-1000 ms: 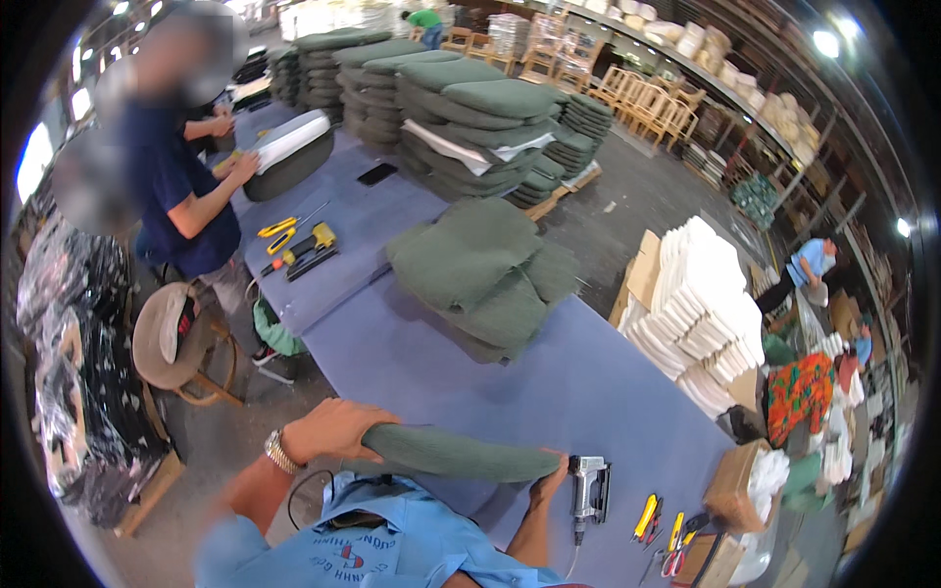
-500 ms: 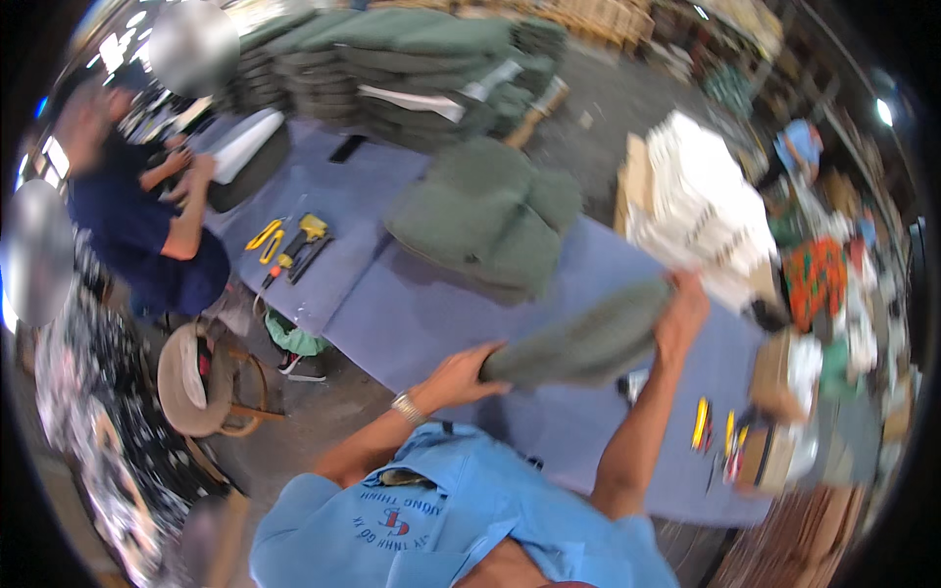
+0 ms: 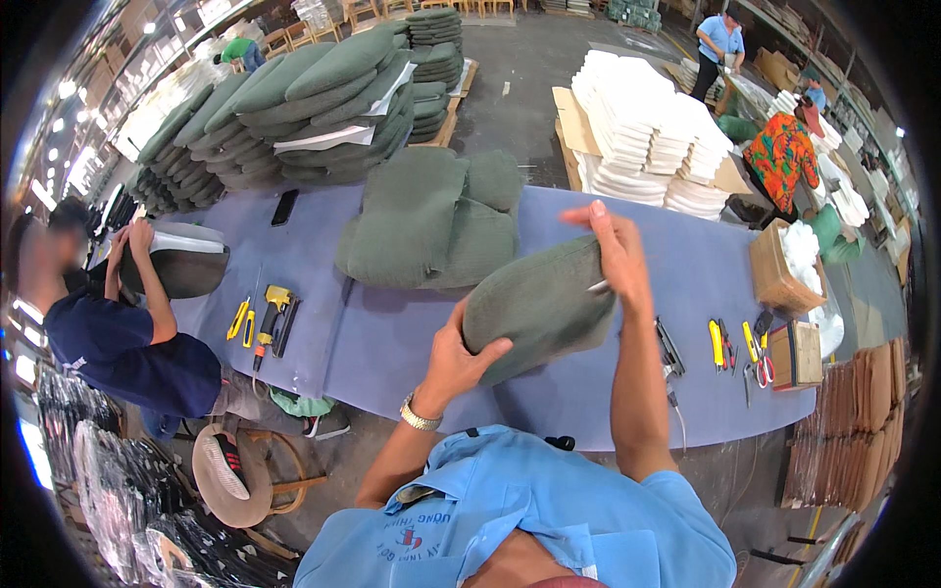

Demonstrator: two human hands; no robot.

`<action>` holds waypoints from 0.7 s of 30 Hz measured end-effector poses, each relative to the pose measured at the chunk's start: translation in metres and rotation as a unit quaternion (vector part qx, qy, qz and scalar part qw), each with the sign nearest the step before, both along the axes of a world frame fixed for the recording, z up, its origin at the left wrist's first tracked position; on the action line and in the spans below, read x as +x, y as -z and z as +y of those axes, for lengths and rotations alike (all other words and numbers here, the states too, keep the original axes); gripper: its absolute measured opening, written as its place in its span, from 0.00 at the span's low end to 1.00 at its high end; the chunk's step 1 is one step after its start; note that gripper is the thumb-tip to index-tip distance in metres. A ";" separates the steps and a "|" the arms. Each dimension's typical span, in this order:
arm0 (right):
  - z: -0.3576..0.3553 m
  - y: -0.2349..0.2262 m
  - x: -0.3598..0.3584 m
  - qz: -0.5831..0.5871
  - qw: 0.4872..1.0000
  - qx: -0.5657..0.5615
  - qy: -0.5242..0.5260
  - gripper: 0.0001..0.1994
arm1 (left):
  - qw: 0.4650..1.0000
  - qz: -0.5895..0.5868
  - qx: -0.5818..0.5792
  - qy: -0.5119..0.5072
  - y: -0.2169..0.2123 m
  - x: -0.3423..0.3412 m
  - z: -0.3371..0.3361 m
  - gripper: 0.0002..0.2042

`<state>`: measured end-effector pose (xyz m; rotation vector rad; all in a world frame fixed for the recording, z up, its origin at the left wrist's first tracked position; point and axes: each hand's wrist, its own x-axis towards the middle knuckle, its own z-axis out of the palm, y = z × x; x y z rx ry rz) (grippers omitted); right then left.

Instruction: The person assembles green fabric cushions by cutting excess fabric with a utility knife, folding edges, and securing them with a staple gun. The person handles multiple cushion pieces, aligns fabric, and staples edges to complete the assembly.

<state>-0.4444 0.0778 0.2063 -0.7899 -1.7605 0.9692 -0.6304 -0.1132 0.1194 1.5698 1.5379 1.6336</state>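
Note:
A dark green padded seat cushion (image 3: 539, 309) is held tilted above the blue-covered table, in front of my chest. My left hand (image 3: 456, 353) grips its left edge, thumb on the upper face and the other fingers mostly hidden beneath. At the cushion's upper right edge is my right hand (image 3: 622, 257), closed against the side with some fingers stretched out past it. A small pale spot shows on the cushion beside that hand; I cannot make out what it is. Just beyond lies a pile of similar green cushions (image 3: 412, 220).
The blue table (image 3: 578, 412) carries a yellow nail gun (image 3: 274, 309) at left, and a black stapler-like tool (image 3: 669, 348), yellow cutters (image 3: 717, 345) and a carton (image 3: 796, 355) at right. White foam sheets (image 3: 637, 127) stand behind. A co-worker (image 3: 127, 333) works at the left end.
The cushion has turned from nearly edge-on to showing its broad face. My right hand has shifted left along its edge, with fingers now stretched. The head view has swung and tilted.

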 end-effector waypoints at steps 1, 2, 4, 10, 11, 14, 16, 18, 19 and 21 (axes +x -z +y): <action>-0.002 -0.002 -0.009 -0.008 1.000 -0.015 -0.023 0.32 | 1.000 0.005 0.010 -0.014 -0.012 -0.005 0.000 0.36; -0.007 -0.003 -0.017 -0.018 0.998 -0.035 -0.047 0.33 | 0.999 0.008 0.014 -0.029 -0.029 -0.009 0.000 0.35; -0.012 -0.007 -0.037 -0.008 0.995 -0.068 -0.073 0.35 | 0.998 0.031 0.021 -0.051 -0.048 -0.022 0.005 0.31; -0.020 -0.006 -0.062 -0.033 0.996 -0.040 -0.076 0.33 | 0.987 0.136 -0.084 -0.022 -0.077 -0.052 0.001 0.24; -0.018 -0.004 -0.063 -0.039 0.996 -0.029 -0.077 0.33 | 0.980 0.170 -0.102 -0.019 -0.084 -0.054 0.003 0.24; -0.017 -0.001 -0.069 -0.044 0.995 -0.004 -0.086 0.32 | 0.950 0.295 -0.098 -0.031 -0.096 -0.058 0.011 0.23; -0.025 -0.005 -0.074 -0.032 0.995 -0.004 -0.099 0.32 | 0.920 0.361 -0.145 -0.038 -0.108 -0.056 0.018 0.22; -0.029 -0.007 -0.083 -0.028 0.992 0.034 -0.114 0.30 | 0.894 0.418 -0.150 -0.065 -0.116 -0.048 0.027 0.21; -0.033 -0.006 -0.087 -0.025 0.991 0.048 -0.123 0.29 | 0.882 0.444 -0.133 -0.092 -0.117 -0.041 0.032 0.21; -0.042 0.000 -0.099 0.007 0.992 0.048 -0.113 0.27 | 0.870 0.462 -0.089 -0.149 -0.115 -0.029 0.038 0.21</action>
